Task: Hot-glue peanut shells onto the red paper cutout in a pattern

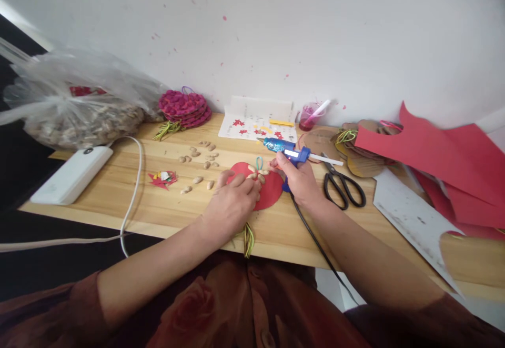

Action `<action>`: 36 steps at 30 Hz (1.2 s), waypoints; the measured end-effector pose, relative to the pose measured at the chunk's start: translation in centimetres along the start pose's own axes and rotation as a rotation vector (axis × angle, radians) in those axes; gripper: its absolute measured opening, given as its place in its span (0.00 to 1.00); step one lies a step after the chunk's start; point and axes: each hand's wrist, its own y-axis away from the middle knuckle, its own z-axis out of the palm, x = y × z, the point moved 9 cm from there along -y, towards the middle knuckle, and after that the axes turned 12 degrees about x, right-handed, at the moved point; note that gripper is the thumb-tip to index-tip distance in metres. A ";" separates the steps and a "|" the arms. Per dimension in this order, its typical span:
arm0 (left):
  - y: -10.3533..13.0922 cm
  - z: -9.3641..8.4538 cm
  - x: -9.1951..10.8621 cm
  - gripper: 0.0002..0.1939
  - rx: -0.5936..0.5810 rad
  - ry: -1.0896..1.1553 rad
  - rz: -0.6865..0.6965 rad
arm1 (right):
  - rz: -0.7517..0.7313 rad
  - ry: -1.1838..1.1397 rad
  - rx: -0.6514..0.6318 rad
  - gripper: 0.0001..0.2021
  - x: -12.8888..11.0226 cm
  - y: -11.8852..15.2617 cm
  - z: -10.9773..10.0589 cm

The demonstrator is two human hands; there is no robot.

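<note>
My right hand [300,179] is wrapped around a blue hot glue gun [281,147], whose nozzle points left and whose white glue stick juts out at the right. Under my left hand [232,200] lies a round red paper disc [272,192] with several peanuts [263,172] near its top. The left fingers are bunched together, pressing a peanut [261,178] on the disc. A light-blue loop [259,162] sticks up at the disc's top edge, and a yellow-green tassel [248,240] hangs at its bottom. More loose peanuts [198,180] lie to the left.
Black scissors [342,185] lie right of the glue gun. Red paper [442,158] and cardboard pieces are piled at the right. At the back are a printed sheet [252,127], a cup [308,117] and magenta discs [183,108]. A peanut bag [84,119] and white power bank [73,175] sit left.
</note>
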 end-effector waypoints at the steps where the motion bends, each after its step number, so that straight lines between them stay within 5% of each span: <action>1: 0.1 -0.3 -0.4 0.15 0.019 0.036 -0.028 | 0.003 -0.005 0.001 0.18 0.0 0.0 0.0; 5: -0.1 -1.1 -1.1 0.15 0.091 0.078 -0.077 | 0.013 -0.021 -0.003 0.18 0.0 0.0 0.1; 15: -2.3 1.6 0.0 0.14 -0.053 -0.069 0.025 | 0.009 -0.010 -0.026 0.18 0.5 -0.2 0.1; 22: -2.1 1.3 -0.9 0.14 -0.100 0.000 -0.022 | 0.004 -0.012 -0.019 0.18 0.4 -0.1 0.1; 29: -2.1 0.2 -2.3 0.16 -0.004 0.045 -0.124 | 0.010 -0.023 -0.002 0.20 0.1 -0.2 0.0; 36: -3.7 2.2 -1.1 0.17 -0.127 0.038 -0.070 | 0.010 0.004 0.014 0.20 -0.1 -0.1 -0.3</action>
